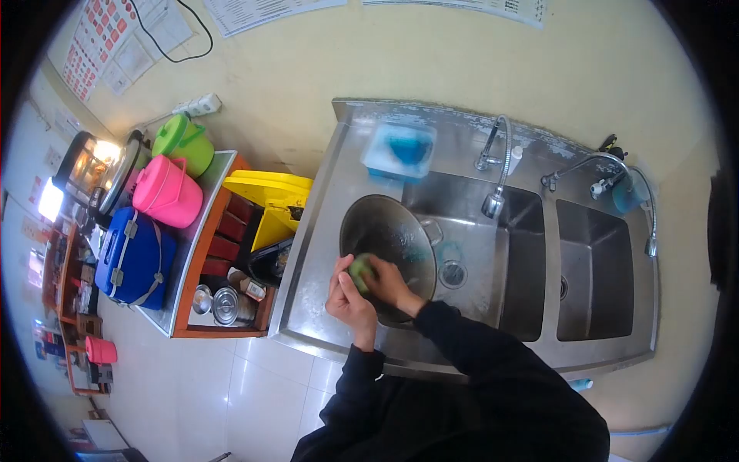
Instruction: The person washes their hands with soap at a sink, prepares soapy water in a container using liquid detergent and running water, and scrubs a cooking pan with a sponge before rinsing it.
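Note:
A green, rounded, sponge-like pad (pixel 360 271) is between my hands, over the near-left side of a large metal pan (pixel 400 239). My right hand (pixel 390 286) has its fingers closed over the pad from the right. On the left, my left hand (pixel 352 306) cups the same pad, thumb and fingers pressed around it. The pan is round, wet inside, with a loop handle, and it rests tilted at the left edge of the large sink basin (pixel 473 296). My hands hide part of the pan's near rim.
A plastic tub (pixel 399 152) with suds and blue liquid stands behind the pan. A spray faucet (pixel 496 196) hangs over the large basin; a second basin (pixel 593 308) lies right. Left are a yellow bin (pixel 269 204), pink bucket (pixel 168 192) and blue cooler (pixel 132 254).

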A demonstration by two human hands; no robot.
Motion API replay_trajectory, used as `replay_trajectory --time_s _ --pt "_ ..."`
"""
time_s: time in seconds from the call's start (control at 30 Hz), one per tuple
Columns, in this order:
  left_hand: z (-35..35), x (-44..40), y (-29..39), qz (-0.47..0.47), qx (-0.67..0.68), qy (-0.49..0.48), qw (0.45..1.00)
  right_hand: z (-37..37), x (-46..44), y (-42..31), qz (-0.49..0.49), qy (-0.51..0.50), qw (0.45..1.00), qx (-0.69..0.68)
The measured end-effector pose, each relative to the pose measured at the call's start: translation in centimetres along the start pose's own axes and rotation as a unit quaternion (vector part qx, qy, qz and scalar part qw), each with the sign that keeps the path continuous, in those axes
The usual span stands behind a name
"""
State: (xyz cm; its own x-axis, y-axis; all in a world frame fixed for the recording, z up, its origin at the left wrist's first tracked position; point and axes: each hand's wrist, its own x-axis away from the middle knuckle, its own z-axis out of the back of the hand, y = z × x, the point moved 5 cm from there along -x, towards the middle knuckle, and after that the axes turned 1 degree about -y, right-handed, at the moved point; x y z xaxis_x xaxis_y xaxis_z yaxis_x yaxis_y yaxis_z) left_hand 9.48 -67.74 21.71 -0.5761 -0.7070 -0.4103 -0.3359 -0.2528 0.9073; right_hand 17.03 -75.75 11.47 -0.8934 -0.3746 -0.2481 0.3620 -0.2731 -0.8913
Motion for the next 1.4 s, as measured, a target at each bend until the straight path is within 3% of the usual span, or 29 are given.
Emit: replay_trajectory --time_s 0.1,0.13,0.23,0.3,0.37,0.47,0.6,0.7,0.73,0.83,0.87,0.9,0.97,1.07,1.13,1.2,1.23,1.3,1.37,1.4 --pt "0.7 0.1 -0.7 0.044 0.023 0.023 0.999 2.2 1.7 5.0 -0.029 -0.069 0.983 0.165" --pt "0.9 0.2 -0.8 0.021 0.011 0.001 1.000 3.8 0.8 4.4 -0.041 -0.032 0.983 0.174" --pt "0.6 0.3 -0.8 -0.024 0.001 -0.016 1.000 1.3 -1.4 5.7 -0.095 -0.014 0.988 0.119" --pt "0.2 -0.3 -0.2 -0.028 0.003 -0.011 1.000 0.3 0.0 1.5 -0.035 -0.015 0.997 0.064" --pt "0.3 -0.1 -0.2 -0.026 0.004 -0.012 1.000 1.0 1.4 2.5 -0.021 -0.063 0.989 0.129" --pt "0.2 0.4 -0.5 -0.026 0.006 -0.025 0.999 3.4 -0.8 4.3 -0.099 -0.035 0.981 0.161" --pt "-0.1 -0.1 -0.5 -0.013 0.026 -0.007 1.000 0.7 1.6 2.0 -0.012 -0.032 0.995 0.096" --pt "0.5 0.7 -0.7 -0.026 0.016 -0.018 0.999 2.1 0.4 5.9 -0.106 -0.086 0.971 0.196" --pt "0.3 0.7 -0.4 -0.041 0.011 -0.027 0.999 3.9 -0.6 5.1 -0.098 -0.017 0.979 0.176" --pt "-0.2 0.7 0.2 -0.044 0.019 -0.017 0.999 -0.1 -0.2 5.7 -0.090 -0.126 0.959 0.237" --pt "-0.3 0.5 0.3 -0.044 0.025 -0.016 0.999 -0.3 0.9 3.0 -0.011 -0.079 0.984 0.158" --pt "-0.2 0.2 0.3 -0.045 0.030 -0.015 0.998 0.1 1.8 1.5 -0.005 -0.091 0.988 0.123" --pt "0.5 0.5 0.1 -0.039 0.029 -0.014 0.999 1.1 2.0 3.9 -0.054 -0.156 0.961 0.220" --pt "0.6 0.7 -0.6 -0.038 0.022 -0.032 0.999 3.5 -1.4 7.2 -0.098 0.027 0.964 0.248" --pt "0.7 0.9 -0.3 -0.037 -0.007 -0.064 0.997 2.1 -4.2 6.9 -0.027 0.110 0.979 0.170" --pt "0.7 0.6 -0.8 -0.046 -0.009 -0.076 0.996 1.1 -6.6 1.4 0.040 0.205 0.977 0.038" --pt "0.6 0.6 -1.0 -0.051 -0.008 -0.082 0.995 0.2 -7.2 -0.3 -0.007 0.190 0.982 -0.022" --pt "0.6 0.4 -1.7 -0.020 0.004 -0.034 0.999 -0.8 -6.2 -3.6 0.000 0.114 0.987 -0.114" --pt "0.8 0.1 -2.0 -0.016 0.018 0.003 1.000 -1.1 -2.9 -4.7 -0.023 -0.011 0.988 -0.154" --pt "0.8 -0.6 -2.2 -0.027 0.028 0.014 0.999 -0.8 -0.5 -4.2 0.001 -0.050 0.993 -0.110"
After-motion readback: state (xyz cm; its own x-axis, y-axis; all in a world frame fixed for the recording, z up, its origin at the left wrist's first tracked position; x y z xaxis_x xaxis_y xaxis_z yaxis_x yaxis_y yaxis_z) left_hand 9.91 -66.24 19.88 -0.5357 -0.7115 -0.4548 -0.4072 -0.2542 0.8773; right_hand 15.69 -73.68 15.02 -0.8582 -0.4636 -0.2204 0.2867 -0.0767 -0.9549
